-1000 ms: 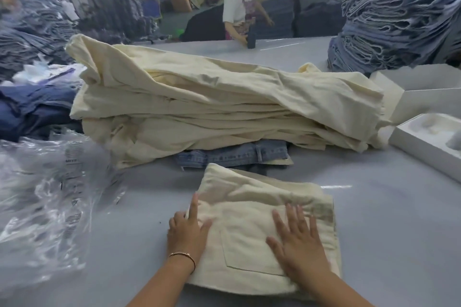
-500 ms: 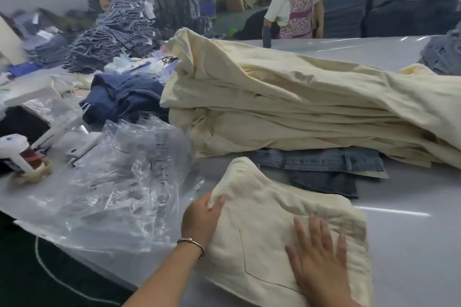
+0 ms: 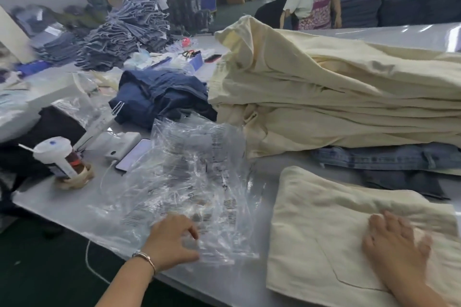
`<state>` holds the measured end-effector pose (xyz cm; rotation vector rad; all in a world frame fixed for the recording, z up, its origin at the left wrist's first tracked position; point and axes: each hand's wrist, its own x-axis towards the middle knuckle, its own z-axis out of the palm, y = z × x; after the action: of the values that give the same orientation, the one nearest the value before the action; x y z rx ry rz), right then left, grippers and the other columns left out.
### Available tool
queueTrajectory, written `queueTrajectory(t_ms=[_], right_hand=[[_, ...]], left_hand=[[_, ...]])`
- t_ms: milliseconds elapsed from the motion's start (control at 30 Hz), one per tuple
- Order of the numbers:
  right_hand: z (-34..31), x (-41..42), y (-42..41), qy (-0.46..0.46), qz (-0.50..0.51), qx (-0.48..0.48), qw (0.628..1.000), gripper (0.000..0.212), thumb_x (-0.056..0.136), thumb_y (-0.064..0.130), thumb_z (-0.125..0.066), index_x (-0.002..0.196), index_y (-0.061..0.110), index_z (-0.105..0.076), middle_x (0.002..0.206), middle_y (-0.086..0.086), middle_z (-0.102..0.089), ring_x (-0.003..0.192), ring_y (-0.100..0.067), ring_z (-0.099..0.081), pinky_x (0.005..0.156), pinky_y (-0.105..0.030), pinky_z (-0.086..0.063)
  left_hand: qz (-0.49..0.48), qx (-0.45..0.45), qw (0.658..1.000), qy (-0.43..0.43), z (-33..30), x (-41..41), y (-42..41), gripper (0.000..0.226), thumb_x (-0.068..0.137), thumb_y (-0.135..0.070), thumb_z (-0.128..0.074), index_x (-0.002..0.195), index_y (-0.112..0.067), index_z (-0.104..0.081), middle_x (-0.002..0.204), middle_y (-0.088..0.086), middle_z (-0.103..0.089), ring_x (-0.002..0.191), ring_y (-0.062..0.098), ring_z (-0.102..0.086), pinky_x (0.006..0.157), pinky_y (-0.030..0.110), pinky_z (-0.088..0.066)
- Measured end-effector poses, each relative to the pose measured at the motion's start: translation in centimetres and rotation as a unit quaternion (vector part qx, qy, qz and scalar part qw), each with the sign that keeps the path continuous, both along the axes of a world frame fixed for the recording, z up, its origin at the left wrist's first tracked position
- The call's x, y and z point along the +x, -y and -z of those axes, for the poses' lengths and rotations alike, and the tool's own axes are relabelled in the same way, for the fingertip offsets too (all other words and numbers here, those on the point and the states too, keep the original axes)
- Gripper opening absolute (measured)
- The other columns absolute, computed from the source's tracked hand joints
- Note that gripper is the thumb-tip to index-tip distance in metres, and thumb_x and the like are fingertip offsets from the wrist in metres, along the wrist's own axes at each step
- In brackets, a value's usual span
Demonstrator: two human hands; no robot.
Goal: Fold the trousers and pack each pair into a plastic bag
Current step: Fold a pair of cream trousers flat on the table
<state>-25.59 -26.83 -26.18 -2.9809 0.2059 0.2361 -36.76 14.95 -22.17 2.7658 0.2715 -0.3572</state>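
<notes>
One folded cream pair of trousers [image 3: 349, 237] lies on the desk [image 3: 262, 289] at near right, the right hand [image 3: 396, 244] resting flat on it with fingers [image 3: 389, 219] spread, while the left hand [image 3: 172, 242] reaches onto the heap of clear plastic bags [image 3: 194, 182] just left of it, fingers loosely curled on the film; whether one sheet is pinched, cannot tell. Risk: slick bags cling together, so several may lift at once or slide off the near desk edge. Fold may also spring open if the right palm lifts before bagging.

hands [image 3: 172, 242]: 2 | folded cream trousers [image 3: 324, 227]: 1 | drink cup [image 3: 58, 157]: 1 | phones [image 3: 134, 154]: 2, perhaps
</notes>
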Motion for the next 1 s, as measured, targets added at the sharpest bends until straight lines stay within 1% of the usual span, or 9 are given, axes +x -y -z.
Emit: queueTrajectory(t_ms=[100,200,333,467,567,667,767,867,1000], right_hand=[[-0.7,0.8,-2.6,-0.025,0.049,0.003,0.998,0.054,0.087,0.014,-0.036,0.140,0.019,-0.027,0.158,-0.010,-0.010,0.145,-0.025,-0.005,0.117,-0.054,-0.005],[-1.3,1.5,-5.2,-0.022,0.037,0.023,0.999,0.057,0.086,0.012,-0.041,0.141,0.020,-0.029,0.156,-0.016,-0.008,0.144,-0.030,-0.004,0.117,-0.053,-0.002],[-1.7,1.4,-9.4,0.049,-0.095,0.034,0.994,0.058,0.088,0.033,-0.053,0.142,0.027,-0.032,0.159,-0.010,0.000,0.146,-0.028,0.002,0.116,-0.045,-0.007],[-2.3,1.9,-11.8,0.090,-0.188,0.065,0.976,0.063,0.084,0.032,-0.061,0.142,0.023,-0.040,0.160,-0.008,-0.014,0.145,-0.028,-0.014,0.117,-0.043,-0.013],[-3.3,3.7,-9.9,0.071,-0.178,0.059,0.980,0.065,0.085,0.030,-0.059,0.145,0.022,-0.034,0.157,-0.005,-0.023,0.143,-0.024,-0.023,0.114,-0.039,-0.022],[-5.2,4.7,-8.2,0.005,-0.118,0.285,0.951,0.047,0.083,0.016,-0.067,0.128,0.013,-0.052,0.116,-0.005,-0.062,0.100,-0.020,-0.060,0.086,-0.034,-0.045],[-7.0,3.6,-8.8,-0.130,-0.092,0.514,0.843,0.028,0.084,0.021,-0.072,0.102,0.002,-0.061,0.077,-0.012,-0.072,0.063,-0.019,-0.065,0.060,-0.031,-0.046],[-7.8,2.0,-10.6,-0.246,-0.084,0.572,0.778,0.044,0.091,0.045,-0.060,0.100,0.003,-0.065,0.081,-0.017,-0.072,0.065,-0.023,-0.068,0.054,-0.025,-0.047],[-7.9,2.1,-11.5,-0.149,-0.068,0.593,0.788,0.037,0.100,0.028,-0.050,0.083,-0.001,-0.065,0.066,-0.014,-0.063,0.048,-0.015,-0.058,0.046,-0.022,-0.042]], left_hand=[[0.072,0.020,0.997,-0.034,1.1,-1.6,-0.6,0.057,0.058,-0.064,-0.061,0.111,-0.049,-0.048,0.127,-0.032,-0.034,0.124,-0.004,-0.026,0.115,0.032,-0.016],[0.072,0.015,0.996,0.054,1.1,-1.8,-0.6,0.027,0.077,-0.051,-0.063,0.101,-0.045,-0.055,0.128,-0.035,-0.038,0.126,-0.009,-0.025,0.116,0.028,-0.015],[0.004,-0.056,0.996,0.076,0.1,-1.1,-1.3,0.016,0.091,-0.044,-0.057,0.092,-0.032,-0.067,0.099,-0.026,-0.061,0.096,-0.005,-0.055,0.090,0.022,-0.046],[-0.032,-0.023,0.990,0.135,-1.4,0.4,-1.6,0.032,0.097,-0.045,-0.044,0.079,-0.026,-0.062,0.081,-0.011,-0.052,0.073,0.003,-0.052,0.064,0.019,-0.044],[-0.074,-0.083,0.980,0.163,-2.5,2.3,-0.4,0.034,0.095,-0.040,-0.053,0.082,-0.015,-0.070,0.074,-0.003,-0.061,0.068,0.011,-0.057,0.064,0.025,-0.047],[-0.131,-0.256,0.934,0.211,-3.5,4.4,3.7,0.015,0.084,-0.029,-0.073,0.075,-0.016,-0.075,0.060,-0.003,-0.063,0.056,0.010,-0.058,0.054,0.027,-0.054],[-0.130,-0.307,0.914,0.231,-3.6,6.9,9.4,0.022,0.075,-0.024,-0.080,0.070,-0.005,-0.069,0.056,-0.005,-0.060,0.051,0.001,-0.050,0.050,0.019,-0.047],[-0.071,-0.312,0.925,0.207,-3.0,8.8,14.6,0.014,0.078,-0.024,-0.078,0.070,-0.018,-0.067,0.052,-0.011,-0.050,0.050,0.001,-0.041,0.050,0.014,-0.035],[0.010,-0.394,0.905,0.161,-2.6,9.3,17.7,0.015,0.085,-0.011,-0.068,0.088,-0.025,-0.068,0.063,-0.012,-0.061,0.059,0.003,-0.054,0.058,0.017,-0.044]])
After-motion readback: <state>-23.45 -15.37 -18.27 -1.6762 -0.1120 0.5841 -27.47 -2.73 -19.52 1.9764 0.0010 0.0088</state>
